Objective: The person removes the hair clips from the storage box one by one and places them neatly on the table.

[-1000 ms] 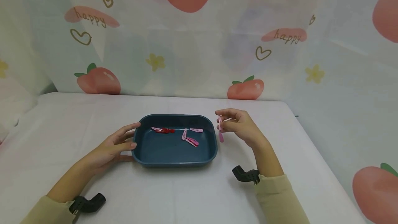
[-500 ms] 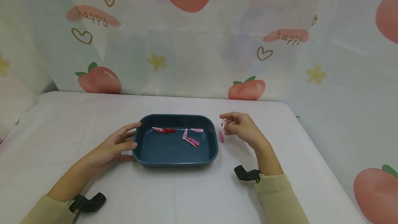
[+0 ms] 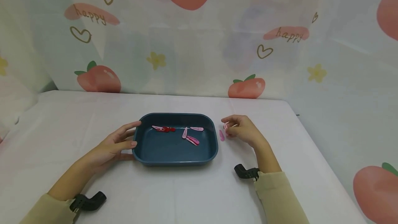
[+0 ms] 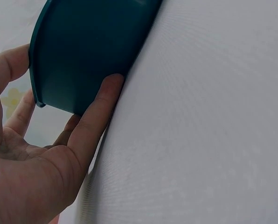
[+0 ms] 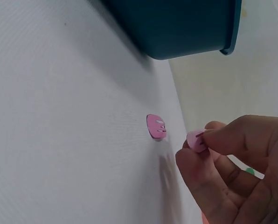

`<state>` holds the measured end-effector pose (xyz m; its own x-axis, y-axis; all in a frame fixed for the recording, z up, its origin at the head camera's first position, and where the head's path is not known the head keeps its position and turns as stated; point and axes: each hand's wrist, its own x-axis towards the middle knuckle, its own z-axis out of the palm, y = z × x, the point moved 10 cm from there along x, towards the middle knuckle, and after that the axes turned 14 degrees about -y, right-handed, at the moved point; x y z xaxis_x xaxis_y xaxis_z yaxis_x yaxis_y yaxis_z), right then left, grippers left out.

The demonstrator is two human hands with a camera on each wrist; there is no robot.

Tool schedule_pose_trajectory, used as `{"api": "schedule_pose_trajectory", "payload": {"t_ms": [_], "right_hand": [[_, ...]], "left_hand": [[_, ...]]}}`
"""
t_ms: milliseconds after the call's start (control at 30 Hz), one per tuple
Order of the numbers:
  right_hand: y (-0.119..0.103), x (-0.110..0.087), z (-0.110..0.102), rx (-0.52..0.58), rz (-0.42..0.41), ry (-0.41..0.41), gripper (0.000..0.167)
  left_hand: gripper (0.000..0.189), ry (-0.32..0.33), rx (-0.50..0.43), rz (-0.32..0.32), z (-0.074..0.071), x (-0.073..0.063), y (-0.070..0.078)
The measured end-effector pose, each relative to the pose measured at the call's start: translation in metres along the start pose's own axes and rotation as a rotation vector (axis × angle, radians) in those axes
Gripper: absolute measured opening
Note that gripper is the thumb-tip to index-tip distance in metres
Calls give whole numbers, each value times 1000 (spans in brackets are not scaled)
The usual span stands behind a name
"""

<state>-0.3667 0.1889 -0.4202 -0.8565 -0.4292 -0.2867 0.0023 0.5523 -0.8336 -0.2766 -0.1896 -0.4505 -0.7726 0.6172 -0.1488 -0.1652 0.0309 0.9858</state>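
In the head view, my right hand [image 3: 245, 131] pinches a pink snap hair clip [image 3: 225, 126] between thumb and fingers, low over the white tabletop. Just left of it, a darker pink hair clip [image 3: 221, 135] lies on the cloth. Seen from the right wrist, the held clip [image 5: 196, 141] shows its end at the fingertips, with the loose clip [image 5: 156, 126] beyond. Spread fingers of my left hand [image 3: 107, 148] rest against the left side of a dark blue tray [image 3: 174, 164]; the left wrist view shows them touching the tray's outer wall [image 4: 78, 56].
Inside the tray lie pink clips [image 3: 192, 140] to the right and a group of red and pink clips [image 3: 164, 129] to the left. A white cloth [image 3: 174, 196] covers the table. A printed curtain [image 3: 192, 44] hangs behind it.
My right hand has moved slightly right and down with its pink clip, away from the darker clip, which now shows on the cloth beside the tray. The left hand stays at the tray.
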Motion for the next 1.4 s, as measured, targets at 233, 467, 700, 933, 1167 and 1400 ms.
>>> {"api": "schedule_pose_trajectory", "payload": {"t_ms": [233, 467, 700, 933, 1167, 1400], "right_hand": [[3, 2, 2, -97, 67, 8, 32], [4, 3, 6, -173, 109, -1, 29], [3, 3, 6, -236, 146, 12, 32], [2, 4, 6, -270, 164, 5, 35], [-9, -2, -1, -245, 85, 38, 38], [-30, -8, 3, -118, -26, 24, 37]], "left_hand": [[64, 9, -8, 4, 0, -1, 1], [64, 9, -17, 9, -1, -3, 1], [65, 3, -19, 15, 0, -3, 2], [66, 8, -25, 10, 0, -4, 1], [65, 4, -5, 7, -1, -2, 1], [65, -8, -18, 6, 2, 0, 3]]}}
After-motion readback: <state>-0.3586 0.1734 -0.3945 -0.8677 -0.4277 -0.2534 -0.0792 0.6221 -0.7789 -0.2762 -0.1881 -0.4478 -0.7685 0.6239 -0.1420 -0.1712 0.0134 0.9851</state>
